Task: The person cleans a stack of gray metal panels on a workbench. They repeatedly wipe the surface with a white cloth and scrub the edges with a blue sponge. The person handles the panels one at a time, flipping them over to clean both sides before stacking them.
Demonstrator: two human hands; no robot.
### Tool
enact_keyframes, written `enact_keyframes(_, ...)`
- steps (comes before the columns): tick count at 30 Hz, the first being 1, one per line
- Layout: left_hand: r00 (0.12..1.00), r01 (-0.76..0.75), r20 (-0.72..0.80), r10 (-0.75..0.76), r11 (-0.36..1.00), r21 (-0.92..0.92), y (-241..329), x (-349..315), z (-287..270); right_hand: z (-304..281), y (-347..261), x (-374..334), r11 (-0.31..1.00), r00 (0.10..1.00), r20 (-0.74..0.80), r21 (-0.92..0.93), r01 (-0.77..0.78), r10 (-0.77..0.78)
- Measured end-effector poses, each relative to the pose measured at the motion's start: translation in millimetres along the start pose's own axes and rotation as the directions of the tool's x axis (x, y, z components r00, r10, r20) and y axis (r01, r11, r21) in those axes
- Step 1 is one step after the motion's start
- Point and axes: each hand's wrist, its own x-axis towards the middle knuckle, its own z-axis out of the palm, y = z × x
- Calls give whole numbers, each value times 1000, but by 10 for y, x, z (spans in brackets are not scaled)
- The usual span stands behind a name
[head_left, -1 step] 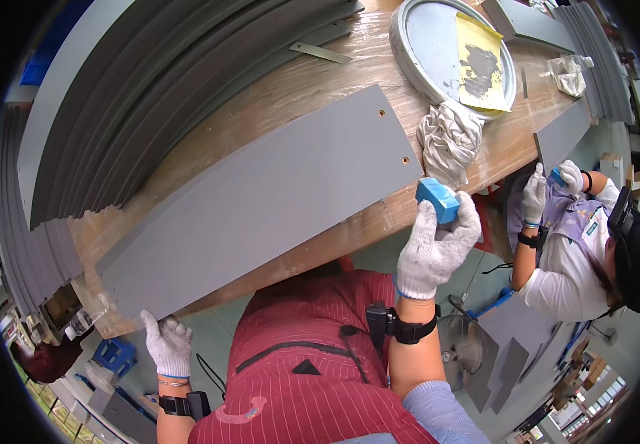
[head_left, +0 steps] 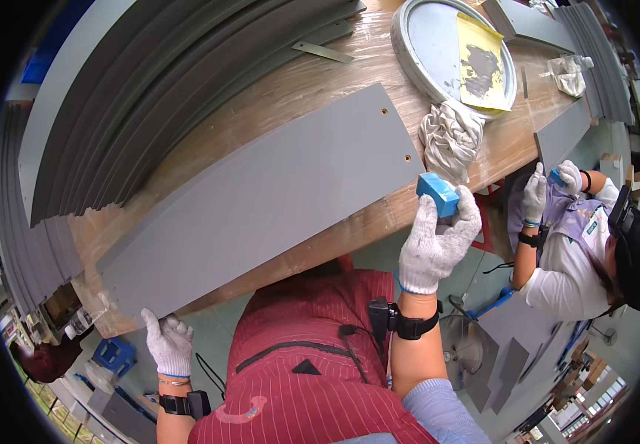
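A blue block (head_left: 437,195) is found between the thumb and fingertips of the gloved right hand (head_left: 438,244); the fingers are bent and closed as far as the block allows. The block is carried just beside the near right corner of a grey panel (head_left: 260,200); whether the two are in contact cannot be told.

The panel is laid flat, extended from just left of the right fingers to the thumb of the gloved left hand (head_left: 169,346). That thumb is placed at the panel's near left end, with the other fingers curled beside it; whether the edge is pinched cannot be told. Two brass-coloured holes are noted in the end nearest the right fingers.

The panel is supported on a wooden table (head_left: 379,222). A crumpled white cloth (head_left: 451,140) is seen just beyond the right fingertips, and farther beyond, a round lid (head_left: 414,70) on which a smeared yellow sheet (head_left: 503,63) is laid. Stacked grey panels (head_left: 112,111) are located beyond the left fingers. To the right of the right fingers, another blue block (head_left: 556,177) is held by a co-worker (head_left: 568,274).
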Motion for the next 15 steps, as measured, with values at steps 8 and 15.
enact_keyframes(8,993,13,114,-16,1000,25,18,8,-14,110,-340,-774,954,914,318,-74,289,-252)
enact_keyframes(15,984,26,174,-26,1000,2,62,-44,65,157,-421,-831,971,945,243,-33,235,-220)
